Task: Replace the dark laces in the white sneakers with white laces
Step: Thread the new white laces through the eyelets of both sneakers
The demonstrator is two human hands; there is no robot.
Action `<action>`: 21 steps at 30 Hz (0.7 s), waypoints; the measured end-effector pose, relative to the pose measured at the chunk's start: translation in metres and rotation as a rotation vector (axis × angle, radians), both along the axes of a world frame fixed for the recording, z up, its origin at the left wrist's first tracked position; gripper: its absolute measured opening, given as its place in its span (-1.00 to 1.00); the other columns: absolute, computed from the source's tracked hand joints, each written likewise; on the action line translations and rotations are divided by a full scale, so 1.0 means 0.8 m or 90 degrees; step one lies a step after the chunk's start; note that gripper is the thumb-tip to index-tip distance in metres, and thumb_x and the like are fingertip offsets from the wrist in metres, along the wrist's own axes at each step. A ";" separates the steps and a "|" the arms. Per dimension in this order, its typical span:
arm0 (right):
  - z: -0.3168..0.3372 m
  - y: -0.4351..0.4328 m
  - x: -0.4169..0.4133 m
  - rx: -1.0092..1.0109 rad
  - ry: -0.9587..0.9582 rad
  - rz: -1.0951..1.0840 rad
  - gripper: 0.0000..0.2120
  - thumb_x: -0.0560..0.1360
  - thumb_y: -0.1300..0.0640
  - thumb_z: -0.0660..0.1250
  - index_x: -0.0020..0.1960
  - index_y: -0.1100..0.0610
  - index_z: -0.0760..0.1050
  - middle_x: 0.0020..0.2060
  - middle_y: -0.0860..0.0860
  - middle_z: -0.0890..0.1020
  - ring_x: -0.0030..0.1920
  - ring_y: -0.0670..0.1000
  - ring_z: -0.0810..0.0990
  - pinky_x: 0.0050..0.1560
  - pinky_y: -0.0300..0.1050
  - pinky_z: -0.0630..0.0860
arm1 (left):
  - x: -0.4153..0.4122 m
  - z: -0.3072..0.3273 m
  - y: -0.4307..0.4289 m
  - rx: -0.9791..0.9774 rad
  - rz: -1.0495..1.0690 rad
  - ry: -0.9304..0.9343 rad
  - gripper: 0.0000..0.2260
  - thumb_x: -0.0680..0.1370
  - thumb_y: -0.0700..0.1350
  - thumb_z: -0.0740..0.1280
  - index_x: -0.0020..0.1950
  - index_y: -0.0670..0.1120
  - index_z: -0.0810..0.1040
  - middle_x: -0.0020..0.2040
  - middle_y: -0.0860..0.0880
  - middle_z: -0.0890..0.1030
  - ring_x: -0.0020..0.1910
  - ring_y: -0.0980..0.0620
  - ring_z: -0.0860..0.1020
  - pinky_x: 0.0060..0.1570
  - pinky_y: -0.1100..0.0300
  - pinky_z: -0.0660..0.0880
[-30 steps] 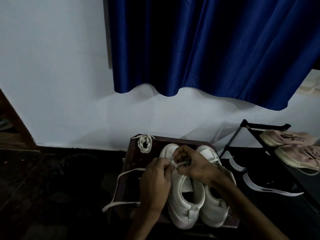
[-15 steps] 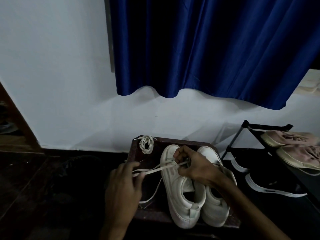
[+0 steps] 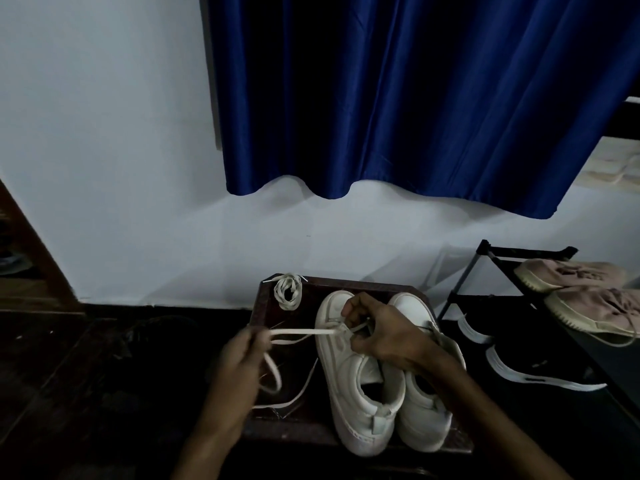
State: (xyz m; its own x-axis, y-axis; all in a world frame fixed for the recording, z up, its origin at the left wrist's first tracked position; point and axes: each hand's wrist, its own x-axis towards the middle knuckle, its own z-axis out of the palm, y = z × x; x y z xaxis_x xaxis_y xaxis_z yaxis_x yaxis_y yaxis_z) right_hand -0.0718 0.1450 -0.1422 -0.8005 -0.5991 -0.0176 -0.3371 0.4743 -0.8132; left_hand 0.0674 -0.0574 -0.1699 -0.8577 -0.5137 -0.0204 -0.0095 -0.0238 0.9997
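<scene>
The left hand (image 3: 239, 372) is nearest, out to the left of the shoes, with its fingers curled and pinching a white lace (image 3: 301, 331). The lace runs taut from there to the front eyelets of the left sneaker (image 3: 356, 375), and its slack loops down under the hand onto the dark tabletop (image 3: 266, 303). The right hand (image 3: 377, 330) lies over the forepart of that sneaker, fingers bent and pinching the lace where it meets the shoe. The right sneaker (image 3: 426, 410) stands just beside it, touching, both toes pointing away. Any branding on them is too dim to read. At the tabletop's far left corner lies a coiled white lace (image 3: 288, 292). To the right, a black shoe rack (image 3: 460, 289) carries pink shoes (image 3: 571, 275) and black shoes (image 3: 540, 372). Behind is a white wall (image 3: 104, 168) and a blue curtain (image 3: 415, 98).
</scene>
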 end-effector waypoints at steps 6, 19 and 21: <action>-0.001 -0.001 -0.002 0.021 0.044 0.012 -0.61 0.13 0.01 0.37 -0.03 -0.09 0.48 -0.15 -0.07 0.59 -0.14 -0.05 0.58 -0.06 -0.02 0.57 | 0.046 0.055 -0.056 0.588 -0.218 0.357 -0.66 0.66 -0.33 -0.12 0.18 -0.26 0.43 0.01 -0.30 0.55 0.12 -0.28 0.53 0.40 -0.08 0.33; -0.007 0.000 -0.004 0.010 0.034 -0.021 -0.46 0.11 0.02 0.39 0.08 -0.21 0.42 0.13 0.04 0.47 -0.16 -0.06 0.51 -0.29 -0.25 0.47 | -0.030 0.000 0.073 -0.537 -0.059 -0.076 -0.77 0.56 0.24 0.23 0.07 0.12 0.43 -0.09 0.11 0.66 -0.08 0.10 0.63 -0.19 0.15 0.48; -0.008 0.001 -0.004 0.007 0.028 -0.019 -0.46 0.12 0.03 0.40 0.09 -0.19 0.42 0.13 0.05 0.48 -0.19 -0.07 0.48 -0.30 -0.27 0.44 | -0.040 -0.005 0.083 -0.542 -0.045 -0.060 -0.82 0.59 0.16 0.23 0.02 0.07 0.43 -0.11 0.08 0.64 -0.10 0.05 0.61 -0.22 0.13 0.42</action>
State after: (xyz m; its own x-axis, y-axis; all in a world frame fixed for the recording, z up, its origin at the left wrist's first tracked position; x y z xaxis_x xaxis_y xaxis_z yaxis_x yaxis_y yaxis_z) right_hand -0.0754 0.1462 -0.1489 -0.8180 -0.5751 0.0120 -0.3582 0.4930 -0.7929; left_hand 0.0356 0.0087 -0.1737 -0.9022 -0.3327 0.2745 -0.0675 0.7375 0.6719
